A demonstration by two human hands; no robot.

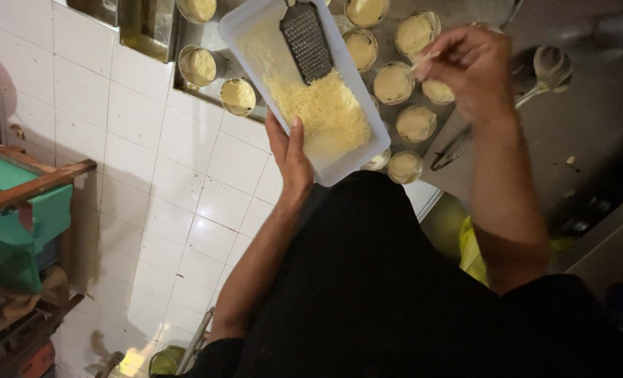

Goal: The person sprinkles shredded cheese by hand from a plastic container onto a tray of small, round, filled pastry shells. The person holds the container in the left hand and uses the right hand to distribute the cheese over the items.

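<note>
Head view, looking straight down: steel counter (605,119) at upper right, white tiled floor (178,196) at left, green crate on a wooden frame (17,210) by the left edge. Left hand (290,154) under the near end of a white rectangular tray (252,28), grip closed on its edge with thumb up the side, tray held above the counter's left edge. One pile of grated cheese (325,112) in the tray, one dark flat grater (306,42) lying at its far end. Right hand (469,66) over the counter, fingertips pinched narrow on a few cheese shreds above the cups. Roughly eleven small round cups of pale batter (395,82) visible, clustered near the counter's left edge. One ladle (546,70) right of the cups.
</note>
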